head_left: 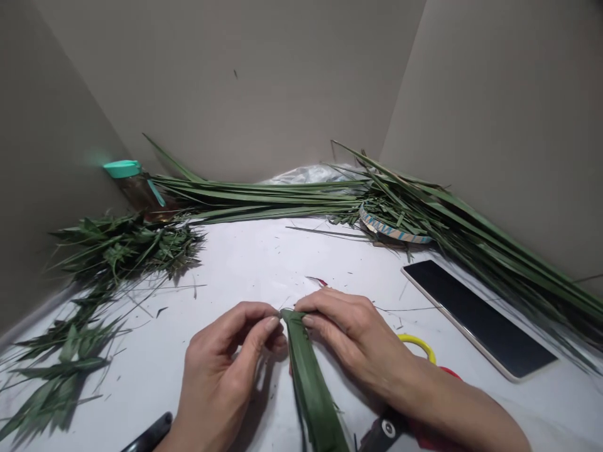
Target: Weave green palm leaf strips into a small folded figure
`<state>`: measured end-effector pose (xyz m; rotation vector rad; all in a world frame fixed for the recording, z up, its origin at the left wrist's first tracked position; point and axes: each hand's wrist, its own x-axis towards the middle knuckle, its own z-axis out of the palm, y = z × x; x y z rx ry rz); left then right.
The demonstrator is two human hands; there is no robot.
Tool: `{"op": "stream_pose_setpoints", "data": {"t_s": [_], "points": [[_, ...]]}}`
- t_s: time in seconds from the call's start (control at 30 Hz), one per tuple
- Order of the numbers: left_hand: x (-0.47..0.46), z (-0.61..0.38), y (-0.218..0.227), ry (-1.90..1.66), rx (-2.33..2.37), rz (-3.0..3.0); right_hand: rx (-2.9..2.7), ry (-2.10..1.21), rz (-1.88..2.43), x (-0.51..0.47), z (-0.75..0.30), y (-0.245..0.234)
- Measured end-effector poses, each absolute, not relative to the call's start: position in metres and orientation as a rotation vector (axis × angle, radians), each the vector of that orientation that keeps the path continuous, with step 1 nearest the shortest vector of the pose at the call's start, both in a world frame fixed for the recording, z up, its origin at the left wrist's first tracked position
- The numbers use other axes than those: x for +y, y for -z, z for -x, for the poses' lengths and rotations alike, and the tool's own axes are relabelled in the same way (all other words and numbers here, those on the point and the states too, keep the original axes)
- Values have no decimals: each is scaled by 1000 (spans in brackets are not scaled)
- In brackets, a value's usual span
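Note:
A long green leaf strip (313, 383) runs from the near edge up to my fingers, its far end folded over. My left hand (230, 364) pinches the left corner of that folded end between thumb and forefinger. On the other side, my right hand (353, 333) grips the same end, thumb below and fingers above. Just past my right fingertips lies a small red-handled blade (318, 280), partly covered by the hand. Yellow-handled scissors (419, 345) show behind my right forearm, mostly hidden.
Woven leaf pieces (127, 248) pile up at left. Long leaves (264, 198) lie along the back, near a bottle with a teal lid (123, 168). A round tray (393, 231) holds cut leaves. A phone (475, 320) lies at right, a black object (148, 433) near my left wrist.

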<state>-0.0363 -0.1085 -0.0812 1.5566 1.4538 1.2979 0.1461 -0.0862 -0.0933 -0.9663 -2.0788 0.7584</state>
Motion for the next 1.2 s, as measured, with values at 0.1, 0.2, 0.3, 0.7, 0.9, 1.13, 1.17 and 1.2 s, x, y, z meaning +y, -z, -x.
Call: {"op": "stream_pose_setpoints", "data": {"t_s": [0.1,0.2,0.3,0.7,0.9,1.13,1.17,1.2], "points": [[-110,38,81,-1272,1462,-1595,-2090,-783,983,-85,-146,93],[-110,37,80,-1265,1471,-1622,-2118,-765,953,-84,-145,94],[-109,37,79,-1268,1489,-1654,-2124,-782,938,-84,-146,93],[-116,38,90,-1334,1399,-1862,-1856,-1198,1043,-92,-141,79],[-118,35,91,-1441,1428,-1743,-1785,-1404,971,-91,-144,80],[-117,38,90,-1387,1356,-1518,-1677,-1536,887,-90,-145,83],[-116,38,90,-1379,1336,-1481,-1663,-1552,886,-90,-145,83],[-115,38,90,-1372,1315,-1441,-1648,-1570,889,-90,-145,84]]}}
